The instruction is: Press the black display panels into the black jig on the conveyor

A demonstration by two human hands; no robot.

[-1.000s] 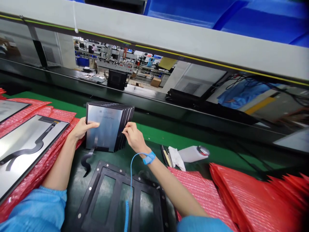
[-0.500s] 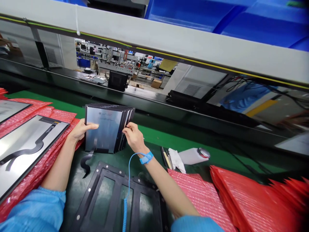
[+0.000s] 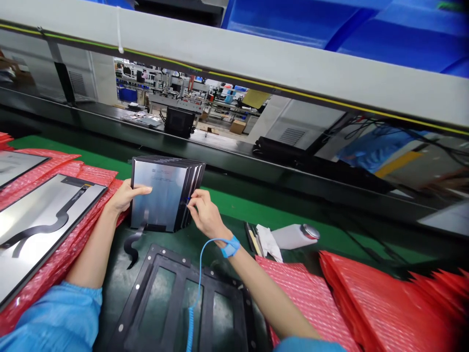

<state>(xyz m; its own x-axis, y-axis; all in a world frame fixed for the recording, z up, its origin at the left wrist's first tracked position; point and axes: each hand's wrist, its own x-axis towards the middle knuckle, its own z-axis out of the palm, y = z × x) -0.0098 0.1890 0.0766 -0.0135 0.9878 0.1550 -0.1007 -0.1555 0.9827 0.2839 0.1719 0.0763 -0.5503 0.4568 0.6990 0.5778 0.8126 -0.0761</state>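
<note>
Several flat display panels (image 3: 157,195) stand upright in a fanned row on the bench, silver backs toward me. My left hand (image 3: 124,196) grips their left edge, with its thumb across the front panel's back. A dark flex cable (image 3: 131,249) hangs from that panel's lower edge and curls onto the bench. At the right edges of the panels, my right hand (image 3: 207,214) is closed in a pinch. A tiny bluish bit shows by its fingertips, too small to name. A blue wrist strap (image 3: 230,247) with a coiled cord circles my right wrist.
A black slotted frame (image 3: 176,288) lies in front of me. At left, another panel (image 3: 40,215) rests on red bubble bags (image 3: 82,230). To the right are a white bottle (image 3: 293,236), a tissue (image 3: 268,242), thin tools (image 3: 253,239) and more red bags (image 3: 388,298).
My right hand has drawn slightly right and down from the panel edges, its fingers still pinched. My left hand and the panels stay nearly in place.
</note>
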